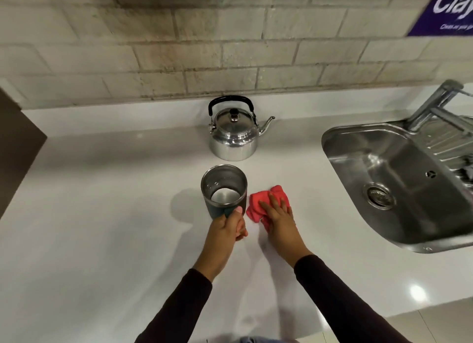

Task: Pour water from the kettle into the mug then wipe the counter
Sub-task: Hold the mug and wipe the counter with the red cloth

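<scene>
Left hand (pixel 229 226) gripping mug (pixel 224 191), right hand (pixel 277 213) flat on red cloth (pixel 258 205)

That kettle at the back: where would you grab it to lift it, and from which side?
By the black arched handle, coming down from above. It stands upright over the lid of the kettle, leaving a gap for fingers beneath. The spout points right toward the sink, so a grasp from above probably keeps clear of it.

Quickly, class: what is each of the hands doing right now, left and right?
Left hand: closed around the mug, holding it on the counter.
Right hand: open, fingers flat, pressing the red cloth onto the counter.
</scene>
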The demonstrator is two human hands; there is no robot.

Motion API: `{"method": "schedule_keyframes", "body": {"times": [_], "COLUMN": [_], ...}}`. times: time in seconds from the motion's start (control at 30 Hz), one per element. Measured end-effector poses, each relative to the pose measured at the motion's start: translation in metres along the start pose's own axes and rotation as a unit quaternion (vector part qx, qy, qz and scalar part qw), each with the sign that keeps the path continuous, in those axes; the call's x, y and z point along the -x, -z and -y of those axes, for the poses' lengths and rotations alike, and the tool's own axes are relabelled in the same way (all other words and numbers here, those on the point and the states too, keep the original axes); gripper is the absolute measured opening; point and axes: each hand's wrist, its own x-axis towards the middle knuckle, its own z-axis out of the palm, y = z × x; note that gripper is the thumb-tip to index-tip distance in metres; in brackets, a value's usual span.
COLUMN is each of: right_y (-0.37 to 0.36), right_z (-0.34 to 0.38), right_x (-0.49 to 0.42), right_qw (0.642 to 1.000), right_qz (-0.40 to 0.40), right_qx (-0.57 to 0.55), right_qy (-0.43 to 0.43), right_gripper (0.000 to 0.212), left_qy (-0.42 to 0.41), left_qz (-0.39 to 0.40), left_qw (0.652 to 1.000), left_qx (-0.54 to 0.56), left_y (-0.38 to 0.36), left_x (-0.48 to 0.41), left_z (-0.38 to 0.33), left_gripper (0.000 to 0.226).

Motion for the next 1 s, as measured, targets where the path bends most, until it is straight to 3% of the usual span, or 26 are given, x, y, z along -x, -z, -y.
{"method": "schedule_keyframes", "body": {"times": [0.17,0.27,0.37,0.43,0.53,0.67,0.83,1.0], "right_y": [0.000,-0.008,-0.028,-0.040,-0.064,-0.057,-0.004,0.015], "right_z": [0.025,0.046,0.060,0.073,0.069,0.041,-0.022,-0.016], "right_x": [-0.035,-0.050,-0.054,-0.053,-0.031,0.005,0.002,-0.049], "right_qw": [0.997,0.993,0.982,0.959,0.925,0.892,0.910,0.978], "right_qz": [0.011,0.073,0.067,0.146,0.151,0.136,0.120,0.085], "right_qx": [-0.080,-0.069,-0.080,0.001,0.111,0.135,0.127,0.103], "right_qy": [0.001,0.062,0.157,0.244,0.330,0.410,0.376,0.158], "right_gripper": [0.047,0.055,0.060,0.042,0.054,0.052,0.054,0.057], "left_qy": [-0.002,-0.010,-0.012,-0.016,-0.029,-0.024,-0.009,0.004], "left_qz": [-0.018,-0.045,-0.080,-0.104,-0.131,-0.165,-0.175,-0.148], "left_qw": [0.999,0.998,0.996,0.994,0.990,0.986,0.984,0.989], "left_qx": [-0.028,-0.033,-0.036,-0.038,-0.038,-0.010,-0.008,0.002], "left_y": [0.030,0.050,0.069,0.081,0.090,0.095,0.096,0.087], "left_x": [0.009,0.019,0.029,0.036,0.044,0.048,0.050,0.052], "left_z": [-0.019,-0.021,-0.020,-0.019,-0.017,-0.017,-0.012,-0.008], "left_gripper": [0.051,0.049,0.048,0.050,0.054,0.056,0.050,0.054]}}
